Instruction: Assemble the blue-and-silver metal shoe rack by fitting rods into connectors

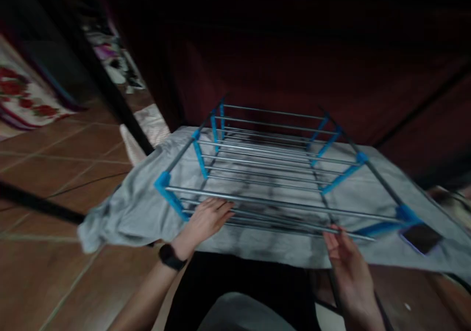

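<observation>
While both hands sit at its near edge, the folding rack (268,174), thin steel rods in blue plastic joints, lies flat on grey cloth (121,208). Left hand (206,220) fingers spread, resting on near rods; right hand (348,262) open, fingertips touching rod end. Phone (421,238) far right.

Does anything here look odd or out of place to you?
Yes: a dark phone lies on the grey cloth right beside the blue-jointed metal rack, near its right corner. The cloth bunches untidily at its left end.
</observation>
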{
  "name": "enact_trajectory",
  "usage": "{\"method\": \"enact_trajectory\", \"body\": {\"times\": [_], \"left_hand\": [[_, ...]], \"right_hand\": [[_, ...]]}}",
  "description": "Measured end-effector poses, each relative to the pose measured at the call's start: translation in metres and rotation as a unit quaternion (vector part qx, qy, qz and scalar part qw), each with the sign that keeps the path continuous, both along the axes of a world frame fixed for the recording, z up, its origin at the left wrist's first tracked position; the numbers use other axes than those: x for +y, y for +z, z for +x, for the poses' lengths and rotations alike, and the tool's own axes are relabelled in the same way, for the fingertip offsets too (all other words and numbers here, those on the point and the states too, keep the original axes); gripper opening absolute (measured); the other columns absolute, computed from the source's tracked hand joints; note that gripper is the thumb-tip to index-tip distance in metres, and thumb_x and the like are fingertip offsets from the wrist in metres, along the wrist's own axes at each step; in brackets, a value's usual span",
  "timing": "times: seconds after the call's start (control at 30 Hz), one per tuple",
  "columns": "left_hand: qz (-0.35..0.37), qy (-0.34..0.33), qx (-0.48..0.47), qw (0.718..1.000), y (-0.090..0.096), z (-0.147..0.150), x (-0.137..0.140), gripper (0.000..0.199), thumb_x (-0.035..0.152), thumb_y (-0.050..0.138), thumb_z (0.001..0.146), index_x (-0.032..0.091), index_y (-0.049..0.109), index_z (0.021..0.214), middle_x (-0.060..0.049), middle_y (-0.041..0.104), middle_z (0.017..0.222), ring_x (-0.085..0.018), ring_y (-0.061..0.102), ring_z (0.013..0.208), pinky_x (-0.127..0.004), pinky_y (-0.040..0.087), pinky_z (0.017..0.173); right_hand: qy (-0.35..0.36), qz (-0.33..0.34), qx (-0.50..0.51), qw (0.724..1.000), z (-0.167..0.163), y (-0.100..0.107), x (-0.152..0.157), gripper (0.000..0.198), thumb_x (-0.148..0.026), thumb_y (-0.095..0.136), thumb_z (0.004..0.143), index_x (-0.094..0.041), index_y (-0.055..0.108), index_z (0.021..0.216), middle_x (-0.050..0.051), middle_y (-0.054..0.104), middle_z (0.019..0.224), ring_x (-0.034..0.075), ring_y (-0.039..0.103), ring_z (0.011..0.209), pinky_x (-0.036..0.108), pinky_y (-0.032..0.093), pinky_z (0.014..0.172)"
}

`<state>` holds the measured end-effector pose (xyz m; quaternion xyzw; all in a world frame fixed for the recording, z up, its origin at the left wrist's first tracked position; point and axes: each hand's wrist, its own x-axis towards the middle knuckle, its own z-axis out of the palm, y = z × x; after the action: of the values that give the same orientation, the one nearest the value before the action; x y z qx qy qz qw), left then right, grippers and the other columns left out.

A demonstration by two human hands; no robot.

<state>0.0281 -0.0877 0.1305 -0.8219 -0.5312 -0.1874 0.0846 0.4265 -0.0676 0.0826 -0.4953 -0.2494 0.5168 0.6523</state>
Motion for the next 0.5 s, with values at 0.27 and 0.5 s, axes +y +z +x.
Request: {"method": "enact_trajectory", "body": {"times": [0.27,0.5], "left_hand": [[0.058,-0.081,-0.016,0.995,-0.017,-0.019,0.024,0.027,0.042,0.049,0.099,0.023,0.064,0.109,-0.005,0.075,0.099,-0.023,0.072,0.087,-0.036,0.055,0.08],[0.047,-0.1,-0.038,0.993,-0.022,-0.02,0.018,0.027,0.042,0.047,0.094,0.033,0.072,0.099,0.0,0.078,0.093,-0.024,0.074,0.08,-0.037,0.06,0.07]], "right_hand": [[-0.043,0.045,0.201,0.978,-0.006,0.018,0.016,0.016,-0.017,0.079,0.074,-0.022,0.068,0.086,0.0,0.073,0.091,0.015,0.069,0.088,0.028,0.058,0.084],[-0.073,0.081,0.235,0.966,0.009,0.026,0.018,0.014,-0.017,0.074,0.082,-0.02,0.068,0.094,0.001,0.073,0.088,0.016,0.071,0.081,0.028,0.06,0.079]]}}
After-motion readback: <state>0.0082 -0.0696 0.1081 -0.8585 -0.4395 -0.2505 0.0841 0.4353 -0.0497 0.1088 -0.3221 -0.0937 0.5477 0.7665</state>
